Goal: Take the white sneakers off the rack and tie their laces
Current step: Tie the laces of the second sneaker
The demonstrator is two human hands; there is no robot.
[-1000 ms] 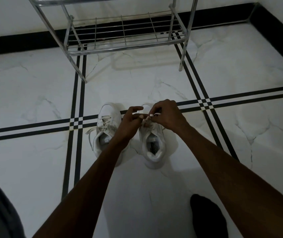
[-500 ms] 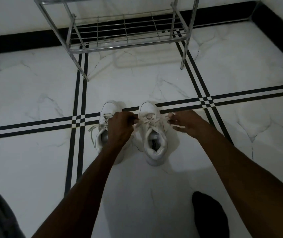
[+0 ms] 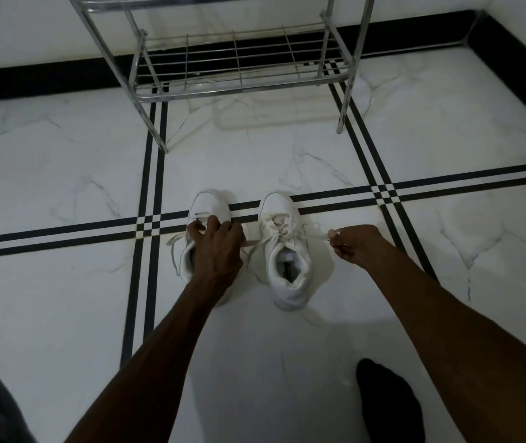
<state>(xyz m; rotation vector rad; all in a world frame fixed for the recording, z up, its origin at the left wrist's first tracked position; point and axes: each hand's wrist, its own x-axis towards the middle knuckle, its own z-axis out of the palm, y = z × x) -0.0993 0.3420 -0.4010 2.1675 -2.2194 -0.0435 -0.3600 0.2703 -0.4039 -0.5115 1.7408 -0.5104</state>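
Both sneakers are off the rack [image 3: 239, 63] and stand side by side on the floor [image 3: 287, 362], in front of the rack and well apart from it. The right sneaker [image 3: 287, 251] is the one being tied. The right hand [image 3: 356, 247] pinches one lace end [image 3: 317, 235] between its fingertips and draws it out to the right, taut from the eyelets. The left hand [image 3: 218, 247] is closed over the other lace [image 3: 252, 243], which runs from that sneaker across the gap; this hand lies on top of the left sneaker [image 3: 205, 238] and hides most of its tongue. Whether a knot has already formed over the tongue I cannot tell, since the crossing there is too small to read. The main risk, as I judge it, is uneven pull: the right pinch is only at the very tip, so a hard tug could slip the lace free and let the crossing loosen. A sideways pull could also drag or twist the light shoe on the smooth tile, as nothing pins it. The left sneaker's laces [image 3: 173, 247] trail loose to its left and could get caught under the left forearm. Both shoes point toes toward the rack, heels toward the person, long axes running roughly parallel, near to far.
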